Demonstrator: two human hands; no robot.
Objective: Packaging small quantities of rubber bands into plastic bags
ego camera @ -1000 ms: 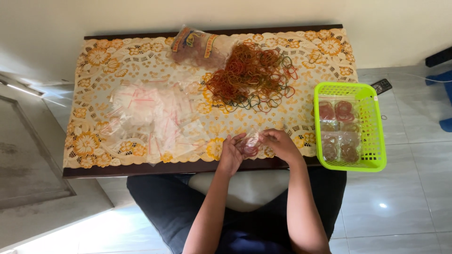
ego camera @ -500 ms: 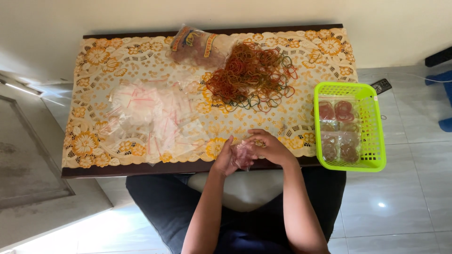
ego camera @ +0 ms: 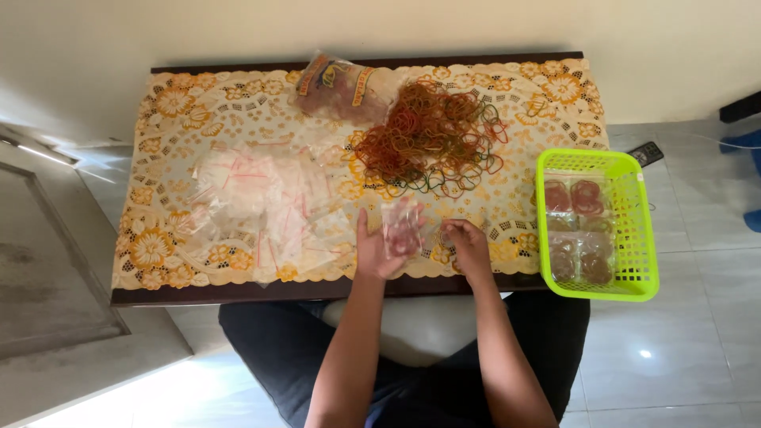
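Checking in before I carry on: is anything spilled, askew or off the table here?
Mostly tidy. The green basket overhangs the table's right edge, and a dark remote-like object lies on the floor beyond it. Left hand holds a small filled bag; the rubber band pile stays on the cloth.

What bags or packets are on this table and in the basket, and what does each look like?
Small clear bag: in the left hand, reddish bands inside.
Big printed bag: table's far edge, clear with orange-yellow stripes.
Empty clear bags: heaped left, red seal lines.
Filled packets: flat in the green basket.
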